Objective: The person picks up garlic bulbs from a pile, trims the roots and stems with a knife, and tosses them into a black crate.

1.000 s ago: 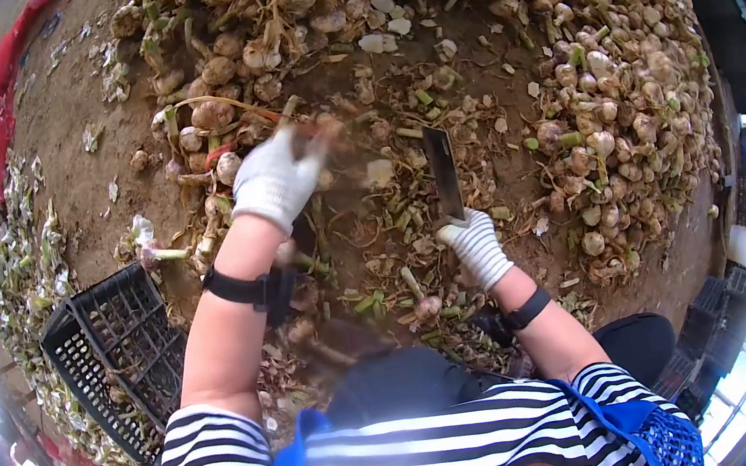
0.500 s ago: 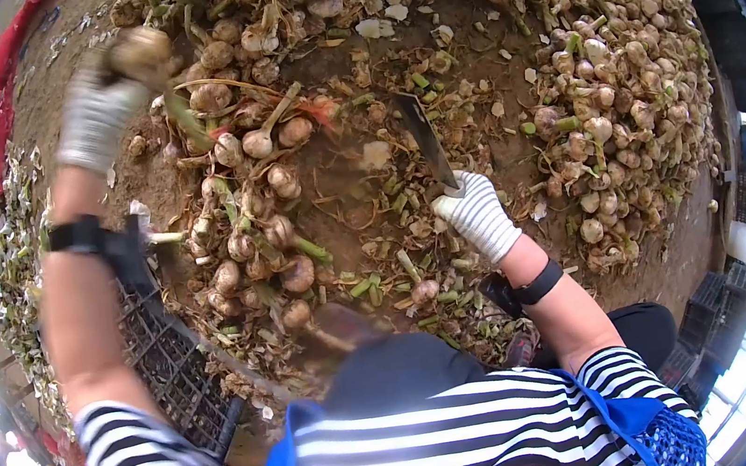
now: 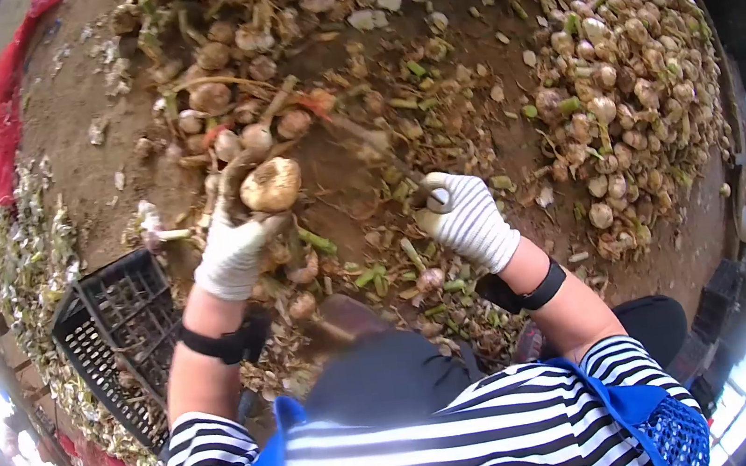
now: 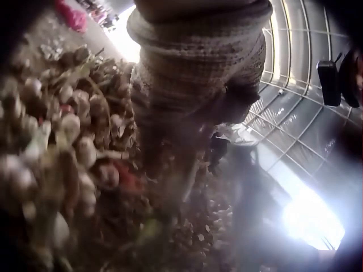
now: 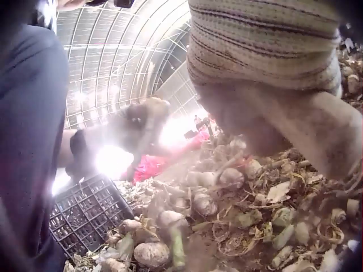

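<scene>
My left hand (image 3: 238, 246), in a white knit glove, grips a large garlic bulb (image 3: 272, 185) with its stalk pointing up and away. The bulb's pale underside faces the head camera. Opposite it, my gloved right hand (image 3: 468, 220) holds a knife by its handle (image 3: 436, 198). The knife's blade (image 3: 369, 142) slants up and left toward the garlic side, blurred and nearly edge-on. Beneath the left hand lie several untrimmed garlic bulbs (image 3: 293, 123) with stalks. In the right wrist view, the left hand (image 5: 144, 122) shows dark against bright light.
A big heap of garlic bulbs (image 3: 606, 108) rises at the right. Cut stalk pieces (image 3: 374, 277) and dry leaves litter the ground between the hands. A black plastic crate (image 3: 115, 347) lies at the left, near red netting (image 3: 0, 122). More garlic (image 3: 218, 55) is piled ahead.
The left hand swung out to the upper left with a garlic bulb, then came back toward the middle holding a bulb. The knife turned from upright to slanting left; the right hand stayed nearly in place.
</scene>
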A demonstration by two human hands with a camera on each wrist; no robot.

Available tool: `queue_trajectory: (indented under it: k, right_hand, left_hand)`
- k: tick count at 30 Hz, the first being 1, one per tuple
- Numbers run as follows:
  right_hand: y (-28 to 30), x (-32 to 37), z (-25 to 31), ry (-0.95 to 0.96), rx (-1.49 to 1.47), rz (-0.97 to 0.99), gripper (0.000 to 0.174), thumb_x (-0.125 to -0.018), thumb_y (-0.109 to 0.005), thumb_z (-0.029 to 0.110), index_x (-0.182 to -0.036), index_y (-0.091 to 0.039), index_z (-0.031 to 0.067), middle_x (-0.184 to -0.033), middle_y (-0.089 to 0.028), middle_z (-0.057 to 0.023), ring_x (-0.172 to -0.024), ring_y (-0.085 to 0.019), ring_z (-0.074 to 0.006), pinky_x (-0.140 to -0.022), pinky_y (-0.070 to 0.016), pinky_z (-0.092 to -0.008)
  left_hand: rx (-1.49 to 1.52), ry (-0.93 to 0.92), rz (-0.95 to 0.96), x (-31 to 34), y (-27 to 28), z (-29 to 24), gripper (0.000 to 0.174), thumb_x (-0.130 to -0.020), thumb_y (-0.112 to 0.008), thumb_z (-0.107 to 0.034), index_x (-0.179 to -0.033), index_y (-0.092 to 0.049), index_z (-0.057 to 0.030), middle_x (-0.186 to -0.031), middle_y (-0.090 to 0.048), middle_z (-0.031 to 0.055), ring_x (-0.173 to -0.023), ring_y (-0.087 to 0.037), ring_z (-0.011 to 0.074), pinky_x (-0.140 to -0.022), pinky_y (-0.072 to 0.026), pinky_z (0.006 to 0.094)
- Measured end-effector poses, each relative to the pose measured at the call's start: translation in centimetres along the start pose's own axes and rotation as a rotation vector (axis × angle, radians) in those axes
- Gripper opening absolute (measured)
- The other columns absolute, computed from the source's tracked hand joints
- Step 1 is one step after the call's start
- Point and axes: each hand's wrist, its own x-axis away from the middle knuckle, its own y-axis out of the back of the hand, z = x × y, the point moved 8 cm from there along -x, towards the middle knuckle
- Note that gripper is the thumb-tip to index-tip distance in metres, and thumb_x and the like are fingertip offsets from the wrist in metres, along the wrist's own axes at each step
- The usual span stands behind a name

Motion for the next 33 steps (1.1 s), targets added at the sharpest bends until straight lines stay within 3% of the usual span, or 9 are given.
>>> queue_trajectory:
  k: [4,10,12,14,17,24,28,31,33]
  right_hand:
    - [-1.0,0.5,2.2,0.103,0.404,0.149,0.012,-0.071,-0.053,0.017,-0.077,-0.058,0.0084,-0.065,-0.059,-0.0152,-0.065,-0.06,-0.0349,-0.059,-0.0478,-0.0419]
    - [-1.4,0.4,3.8,0.221,0.49,0.097,0.014,-0.067,-0.058,0.017,-0.079,-0.058,0.0092,-0.069,-0.06,-0.0129,-0.065,-0.061,-0.0321,-0.059,-0.0487,-0.041]
    - [-2.1,0.4,4.4,0.237,0.494,0.114,0.015,-0.067,-0.059,0.017,-0.08,-0.058,0.0091,-0.071,-0.06,-0.0133,-0.066,-0.062,-0.0315,-0.059,-0.0489,-0.0406]
    - [-2.8,0.3,5.1,0.247,0.477,0.13,0.016,-0.067,-0.06,0.017,-0.08,-0.058,0.0084,-0.073,-0.061,-0.0135,-0.068,-0.062,-0.0312,-0.059,-0.0489,-0.0405]
    - [-3.5,0.6,6.6,0.282,0.483,0.174,0.02,-0.066,-0.064,0.02,-0.081,-0.058,0.008,-0.076,-0.061,-0.0133,-0.072,-0.062,-0.031,-0.06,-0.049,-0.0412]
    - [-3.6,0.2,4.4,0.282,0.363,0.064,0.015,-0.067,-0.061,0.018,-0.077,-0.058,0.0073,-0.071,-0.06,-0.0139,-0.068,-0.061,-0.0338,-0.058,-0.0488,-0.0431]
    - [-1.2,-0.5,-6.9,-0.324,0.577,0.184,0.026,-0.075,-0.057,0.024,-0.092,-0.063,0.0061,-0.081,-0.065,-0.0184,-0.079,-0.064,-0.0319,-0.069,-0.0508,-0.0404]
    - [0.2,0.3,-8.6,-0.369,0.542,0.022,0.031,-0.074,-0.06,0.028,-0.094,-0.062,0.0057,-0.083,-0.065,-0.0165,-0.075,-0.063,-0.0311,-0.069,-0.0504,-0.0386]
    - [0.3,-0.3,-8.3,-0.345,0.246,-0.091,0.028,-0.072,-0.061,0.023,-0.093,-0.062,0.0035,-0.08,-0.066,-0.0116,-0.069,-0.062,-0.0236,-0.064,-0.0504,-0.0342]
  left_hand:
    - [0.154,0.166,-0.061,0.8,-2.5,4.0,0.073,-0.069,-0.068,0.004,-0.134,-0.035,-0.0069,-0.119,-0.053,0.0081,-0.104,-0.055,0.0172,-0.089,-0.0473,0.0303]
    - [-0.22,-0.035,-0.017,-0.6,-2.6,4.5,0.064,-0.071,-0.072,-0.003,-0.125,-0.036,-0.0034,-0.106,-0.058,0.009,-0.094,-0.058,0.0156,-0.083,-0.0501,0.0283]
    - [-0.773,-0.039,0.065,-0.4,-3.5,4.4,0.066,-0.07,-0.074,-0.006,-0.123,-0.035,-0.0032,-0.104,-0.059,0.0088,-0.092,-0.059,0.0137,-0.078,-0.0506,0.027]
    - [-0.78,-0.245,0.098,-0.1,-3.9,5.1,0.061,-0.071,-0.074,-0.01,-0.12,-0.037,-0.004,-0.1,-0.059,0.0076,-0.091,-0.058,0.0118,-0.075,-0.0498,0.0253]
    - [-0.025,0.125,-0.004,-0.2,-4.0,7.0,0.05,-0.076,-0.071,-0.018,-0.115,-0.04,-0.0078,-0.097,-0.058,0.0039,-0.088,-0.055,0.0119,-0.087,-0.0442,0.0276]
    - [-0.497,-0.247,-0.072,0.9,-6.8,2.7,0.052,-0.073,-0.072,-0.02,-0.112,-0.04,-0.0052,-0.096,-0.059,0.0076,-0.086,-0.058,0.0149,-0.08,-0.0479,0.0265]
    - [-0.7,-0.613,-0.089,3.2,-10.1,-3.0,0.052,-0.066,-0.075,-0.02,-0.106,-0.046,-0.0008,-0.086,-0.06,0.0085,-0.083,-0.059,0.0139,-0.076,-0.0506,0.0252]
    - [-0.566,-0.264,-0.166,-1.1,-5.1,0.1,0.071,-0.059,-0.085,-0.025,-0.114,-0.047,-0.0029,-0.1,-0.057,0.0091,-0.089,-0.058,0.0164,-0.078,-0.0509,0.0266]
    - [-0.546,-0.324,-0.2,-2.2,-2.9,0.5,0.065,-0.065,-0.081,-0.013,-0.119,-0.044,-0.0028,-0.106,-0.056,0.0079,-0.093,-0.057,0.0168,-0.081,-0.0509,0.0284]
